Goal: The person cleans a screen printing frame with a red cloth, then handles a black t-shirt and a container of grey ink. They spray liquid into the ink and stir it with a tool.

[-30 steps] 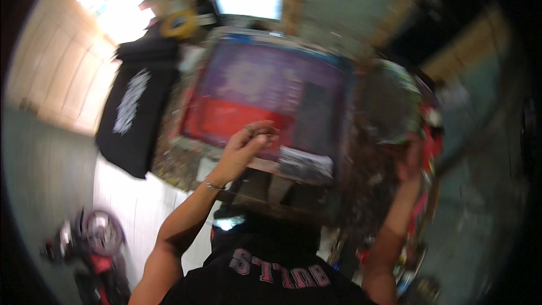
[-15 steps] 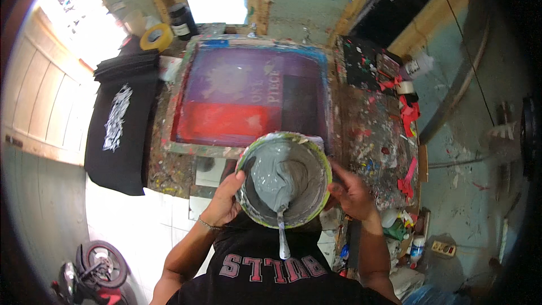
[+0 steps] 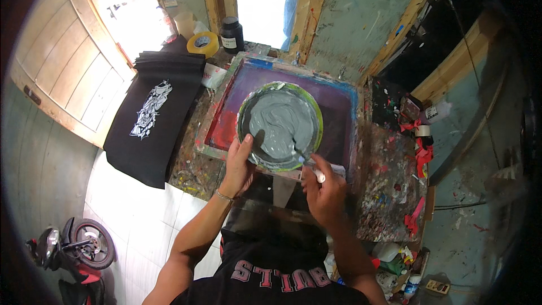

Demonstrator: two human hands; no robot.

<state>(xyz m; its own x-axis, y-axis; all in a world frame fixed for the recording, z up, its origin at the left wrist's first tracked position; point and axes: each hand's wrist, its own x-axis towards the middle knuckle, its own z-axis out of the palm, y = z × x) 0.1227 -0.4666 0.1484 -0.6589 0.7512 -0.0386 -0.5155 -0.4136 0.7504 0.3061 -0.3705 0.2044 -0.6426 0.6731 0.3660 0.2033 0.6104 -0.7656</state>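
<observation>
A round tub (image 3: 320, 127) with a yellow-green rim holds thick grey ink (image 3: 276, 118). My left hand (image 3: 240, 164) grips its near left side, thumb up by the rim. My right hand (image 3: 326, 191) is closed around the handle of a spoon (image 3: 300, 155), whose bowl end is sunk in the ink. Behind and below the tub is a framed printing screen (image 3: 344, 116) with purple, red and dark areas; the tub covers much of its middle. Whether the tub touches the screen, I cannot tell.
Black printed fabric pieces (image 3: 121, 141) hang over the table's left side. Yellow tape (image 3: 203, 44) and a black bottle (image 3: 232, 35) stand at the back. Paint-stained tabletop (image 3: 389, 192) runs along the right, with pink-red strips (image 3: 423, 158). A motorcycle (image 3: 84, 245) stands lower left.
The tub is now farther forward, over the screen. My right hand has left the tub's right side and taken the spoon handle. The ink lies more evenly across the tub.
</observation>
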